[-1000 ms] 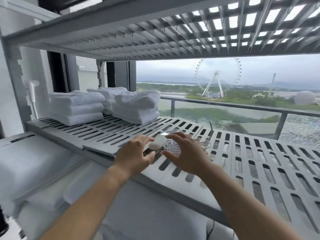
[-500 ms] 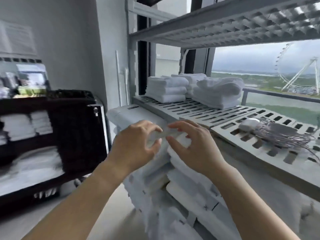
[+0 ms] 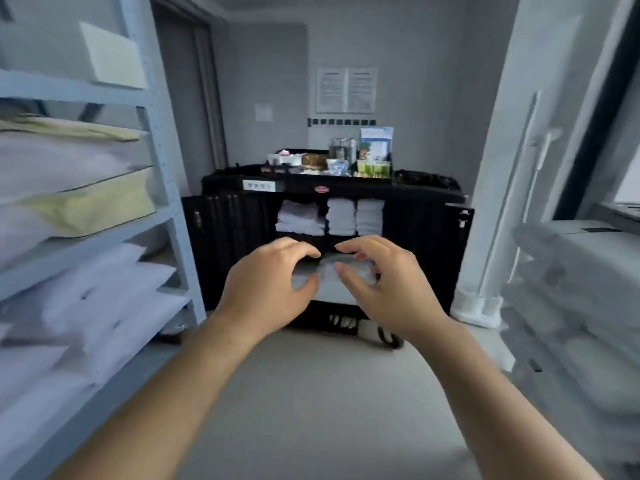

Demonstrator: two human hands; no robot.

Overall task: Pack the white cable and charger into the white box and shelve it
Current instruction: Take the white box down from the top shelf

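Note:
My left hand (image 3: 268, 289) and my right hand (image 3: 377, 289) are raised side by side at chest height, fingers curled and apart, with nothing clearly held between them. Behind the fingertips lies blurred pale linen on a cart shelf. A white box (image 3: 110, 57) stands on the upper level of the rack at the left, far above my left hand. The white cable and the charger are out of view.
A black housekeeping cart (image 3: 415, 237) with folded towels (image 3: 356, 216) and supplies on top stands straight ahead. A pale blue rack (image 3: 162, 188) with bagged linen fills the left. Stacked white linen (image 3: 581, 306) is at the right. Grey floor lies between.
The view has swung left, from the slatted window shelf to the room with the cart. The cable and charger stayed on that shelf and left the view. Both hands remain raised together.

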